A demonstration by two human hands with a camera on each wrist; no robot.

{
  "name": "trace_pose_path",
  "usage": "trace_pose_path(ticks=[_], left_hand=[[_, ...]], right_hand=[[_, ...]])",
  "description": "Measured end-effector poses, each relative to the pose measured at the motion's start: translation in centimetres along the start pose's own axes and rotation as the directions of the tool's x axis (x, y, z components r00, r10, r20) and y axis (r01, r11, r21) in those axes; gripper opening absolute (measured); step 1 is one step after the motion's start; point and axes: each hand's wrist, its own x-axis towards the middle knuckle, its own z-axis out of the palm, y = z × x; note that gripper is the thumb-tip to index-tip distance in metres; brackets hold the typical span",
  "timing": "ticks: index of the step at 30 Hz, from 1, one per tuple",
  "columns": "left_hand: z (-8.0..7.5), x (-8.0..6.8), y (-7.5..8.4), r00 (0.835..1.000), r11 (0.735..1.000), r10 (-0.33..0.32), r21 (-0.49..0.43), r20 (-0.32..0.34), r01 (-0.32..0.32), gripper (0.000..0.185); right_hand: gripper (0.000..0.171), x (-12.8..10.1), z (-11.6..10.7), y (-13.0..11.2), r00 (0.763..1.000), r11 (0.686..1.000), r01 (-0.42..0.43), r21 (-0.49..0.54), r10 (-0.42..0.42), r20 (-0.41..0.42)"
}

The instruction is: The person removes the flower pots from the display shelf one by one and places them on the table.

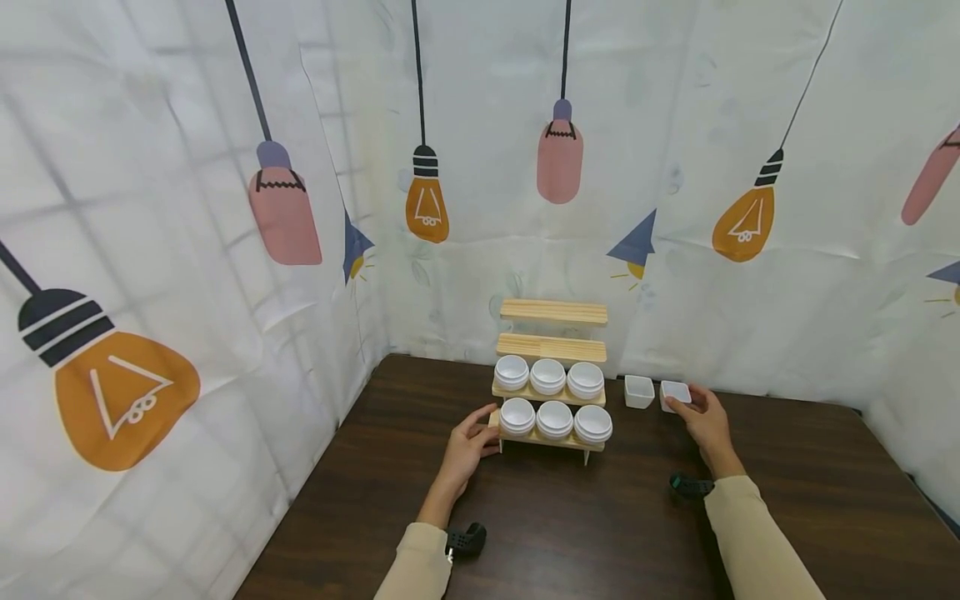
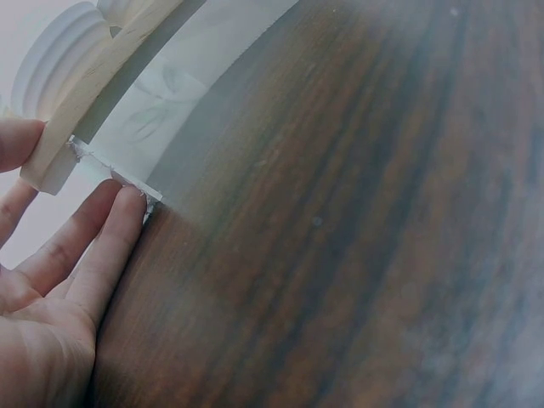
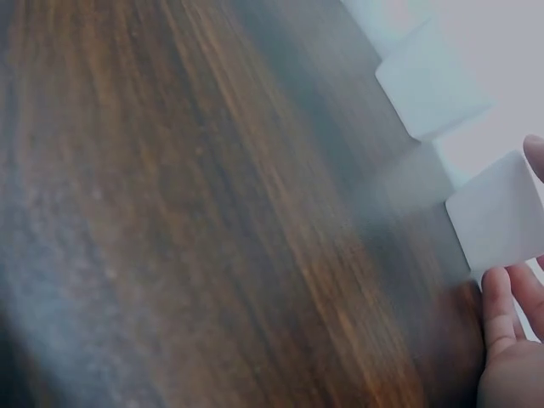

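Observation:
A tiered wooden stand with several shelves stands near the back curtain. White round bowls fill its two lower shelves, while the two upper ones are bare. My left hand holds the left end of the lowest shelf. In the left wrist view, the thumb lies on the board and the fingers touch the clear support below. To the right of the stand, my right hand pinches a small white square dish. A second square dish sits just left of it.
The dark wood-grain table spreads in front of the stand and to both sides. A white curtain printed with hanging lamps runs behind the table and along its left side. Black bands with small devices are on both wrists.

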Motion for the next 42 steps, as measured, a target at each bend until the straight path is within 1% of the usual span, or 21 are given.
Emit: trace_pose_path(ticks=[4,9,11,13,16,18,19,22,24,26,27,28,30,32,34,37,39,42], left_hand=[[0.0,0.2,-0.1,1.000,1.000,-0.009,0.000,-0.001,0.009,0.047],[0.1,0.3,-0.2,1.000,1.000,-0.017,0.003,-0.008,0.017,0.047],[0.1,0.3,-0.2,1.000,1.000,-0.020,0.002,-0.009,0.020,0.047],[0.1,0.3,-0.2,1.000,1.000,-0.021,0.002,-0.007,0.022,0.047],[0.1,0.2,-0.2,1.000,1.000,-0.023,0.002,-0.007,0.023,0.047],[0.1,0.2,-0.2,1.000,1.000,-0.020,0.000,-0.006,0.020,0.047],[0.1,0.2,-0.1,1.000,1.000,-0.018,-0.001,-0.005,0.018,0.047],[0.0,0.2,-0.1,1.000,1.000,-0.015,-0.005,-0.004,0.015,0.048],[0.0,0.2,0.0,1.000,1.000,-0.014,-0.005,-0.007,0.014,0.048],[-0.1,0.1,0.1,1.000,1.000,-0.011,-0.003,-0.008,0.011,0.048],[-0.1,0.1,0.1,1.000,1.000,-0.014,-0.003,-0.010,0.014,0.048],[-0.1,0.0,0.1,1.000,1.000,-0.012,-0.002,-0.010,0.012,0.048],[-0.1,0.0,0.0,1.000,1.000,-0.009,-0.003,-0.009,0.009,0.048],[-0.1,-0.1,0.1,1.000,1.000,-0.011,-0.005,-0.010,0.011,0.048],[-0.1,0.0,0.1,1.000,1.000,-0.011,-0.007,-0.009,0.011,0.048],[0.0,0.1,0.1,1.000,1.000,-0.015,-0.005,-0.008,0.015,0.048],[0.0,0.2,0.1,1.000,1.000,-0.018,-0.003,-0.007,0.018,0.048],[-0.1,0.3,0.0,1.000,1.000,-0.018,0.003,-0.004,0.018,0.048]], right_hand=[[0.079,-0.2,0.0,0.2,1.000,0.999,-0.014,0.031,0.015,-0.013],[0.082,-0.6,-0.2,0.5,0.999,0.998,-0.029,0.060,0.031,-0.025],[0.083,-0.8,-0.2,0.5,0.998,0.996,-0.037,0.083,0.041,-0.041],[0.080,-1.2,-0.2,0.5,0.995,0.990,-0.055,0.131,0.065,-0.079],[0.068,-2.0,0.0,0.1,0.980,0.965,-0.070,0.255,0.114,-0.162],[0.052,-2.7,0.2,-0.5,0.966,0.938,-0.060,0.343,0.141,-0.218],[0.046,-3.0,0.3,-0.9,0.959,0.927,-0.047,0.371,0.145,-0.242],[0.030,-4.1,0.8,-2.4,0.949,0.904,0.008,0.427,0.127,-0.288],[0.027,-4.7,1.3,-3.6,0.950,0.895,0.058,0.442,0.087,-0.300],[0.027,-5.2,1.8,-4.9,0.958,0.881,0.096,0.463,0.044,-0.284],[0.027,-5.6,2.0,-5.5,0.963,0.880,0.113,0.462,0.017,-0.269],[0.026,-5.9,2.3,-6.2,0.969,0.872,0.124,0.473,-0.003,-0.249],[0.027,-6.5,2.7,-7.3,0.979,0.870,0.141,0.472,-0.052,-0.195],[0.027,-7.2,3.2,-8.4,0.985,0.884,0.153,0.441,-0.100,-0.141],[0.029,-7.8,3.7,-9.3,0.985,0.905,0.168,0.391,-0.142,-0.094],[0.037,-8.6,4.5,-10.3,0.980,0.938,0.195,0.286,-0.197,-0.022],[0.044,-8.9,4.9,-10.7,0.974,0.950,0.213,0.228,-0.226,0.032],[0.052,-9.1,5.4,-11.0,0.961,0.957,0.233,0.174,-0.253,0.107]])
